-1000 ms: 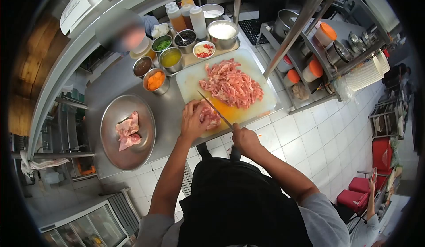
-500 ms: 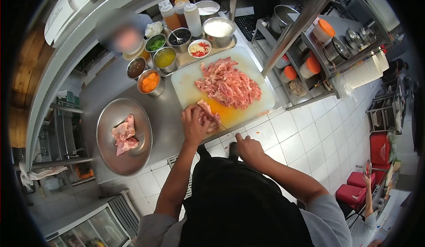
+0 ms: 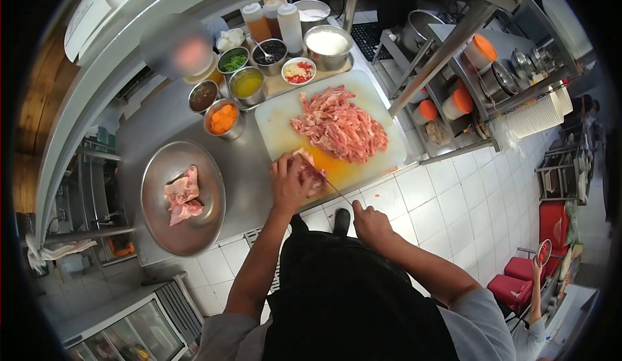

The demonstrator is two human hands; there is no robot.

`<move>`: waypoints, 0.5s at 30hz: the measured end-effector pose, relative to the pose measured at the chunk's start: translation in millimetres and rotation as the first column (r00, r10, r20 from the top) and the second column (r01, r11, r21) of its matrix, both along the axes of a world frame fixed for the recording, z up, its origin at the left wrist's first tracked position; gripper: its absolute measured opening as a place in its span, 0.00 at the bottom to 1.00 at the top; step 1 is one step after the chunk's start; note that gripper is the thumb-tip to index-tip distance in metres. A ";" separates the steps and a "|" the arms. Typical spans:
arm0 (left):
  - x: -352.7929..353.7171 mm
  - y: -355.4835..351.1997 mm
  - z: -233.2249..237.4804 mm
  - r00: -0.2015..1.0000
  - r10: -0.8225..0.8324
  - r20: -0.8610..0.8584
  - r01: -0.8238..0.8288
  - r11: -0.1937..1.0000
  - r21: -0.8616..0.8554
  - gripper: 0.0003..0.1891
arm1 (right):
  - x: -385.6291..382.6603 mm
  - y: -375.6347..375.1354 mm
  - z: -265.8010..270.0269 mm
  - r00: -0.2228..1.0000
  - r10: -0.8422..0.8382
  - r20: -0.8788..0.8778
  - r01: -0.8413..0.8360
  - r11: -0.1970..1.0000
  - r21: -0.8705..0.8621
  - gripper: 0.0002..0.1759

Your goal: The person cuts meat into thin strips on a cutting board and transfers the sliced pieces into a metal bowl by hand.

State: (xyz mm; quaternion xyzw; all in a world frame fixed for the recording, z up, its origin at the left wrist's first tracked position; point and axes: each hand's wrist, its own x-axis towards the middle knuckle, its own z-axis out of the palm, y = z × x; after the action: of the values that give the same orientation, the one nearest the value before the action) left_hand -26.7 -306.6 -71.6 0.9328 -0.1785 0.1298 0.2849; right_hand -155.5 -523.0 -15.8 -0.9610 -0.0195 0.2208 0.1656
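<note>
My left hand [image 3: 289, 183] presses down on a piece of raw meat [image 3: 313, 177] at the near left corner of the white cutting board [image 3: 275, 118]. In my right hand [image 3: 374, 224], closed fingers grip a knife [image 3: 339, 193], whose thin blade reaches toward that meat. Cut strips of raw meat [image 3: 339, 123] lie heaped on the board's far side, with orange-yellow liquid around their near edge. To the left, an oval metal tray [image 3: 153, 222] holds uncut raw meat [image 3: 183, 196].
Behind the board stand squeeze bottles [image 3: 289, 27], a bowl of white powder [image 3: 328, 45], chopped greens [image 3: 233, 63], yellow liquid [image 3: 247, 83] and an orange ingredient [image 3: 223, 119]. A metal post [image 3: 440, 53] rises at the right. A person's arm [image 3: 536, 296] shows at lower right.
My right hand has shifted slightly right and down, drawing the knife back so more of its blade shows. The left hand stays on the meat; the view has moved slightly.
</note>
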 end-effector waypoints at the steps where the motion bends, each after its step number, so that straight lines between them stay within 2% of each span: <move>1: 0.1 0.8 -0.7 1.000 -0.015 0.000 0.015 1.000 0.002 0.26 | 1.4 0.9 0.0 1.000 -0.007 -0.013 0.007 1.000 -0.005 0.15; 2: 0.8 2.4 -1.7 1.000 -0.029 -0.002 0.029 1.000 0.004 0.27 | 9.6 3.7 -7.6 1.000 -0.002 -0.012 0.002 1.000 -0.004 0.15; 4: 0.9 4.1 -5.6 0.999 -0.033 -0.007 0.033 0.999 -0.011 0.27 | 35.8 13.5 -37.7 0.991 -0.014 0.133 -0.001 0.993 0.114 0.16; 6: 2.7 2.5 -7.9 0.999 -0.037 -0.012 0.036 0.999 -0.031 0.28 | 74.1 30.8 -61.4 0.917 0.067 0.393 -0.137 0.979 0.154 0.16; 9: 1.4 3.0 -3.6 0.998 -0.067 -0.012 0.066 0.996 -0.052 0.25 | 108.2 30.5 -56.6 0.939 0.082 0.334 -0.120 0.988 0.094 0.16; 11: 0.6 2.1 1.4 0.999 -0.023 -0.045 0.019 0.996 -0.089 0.23 | 116.5 15.4 -45.7 0.952 0.052 0.301 -0.132 0.959 0.252 0.17; 12: 0.2 2.6 -0.5 0.999 -0.019 -0.046 0.015 0.996 -0.090 0.23 | 111.4 15.3 -39.9 0.969 0.006 0.248 -0.072 0.963 0.261 0.18; 14: -0.9 0.6 -8.2 0.999 0.048 -0.008 -0.049 0.976 -0.214 0.22 | 100.0 17.0 -22.4 0.975 0.032 0.219 -0.077 0.977 0.201 0.18; 15: -2.6 1.4 -8.5 0.999 0.047 -0.013 -0.049 0.976 -0.212 0.22 | 95.1 20.8 -19.2 0.980 0.058 0.192 -0.086 0.986 0.145 0.18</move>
State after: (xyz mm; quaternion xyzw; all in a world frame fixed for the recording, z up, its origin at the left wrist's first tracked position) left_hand -29.3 -305.2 -80.1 0.9017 -0.1398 0.1512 0.3803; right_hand -60.4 -502.2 -35.0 -0.9606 -0.0866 0.1333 0.2278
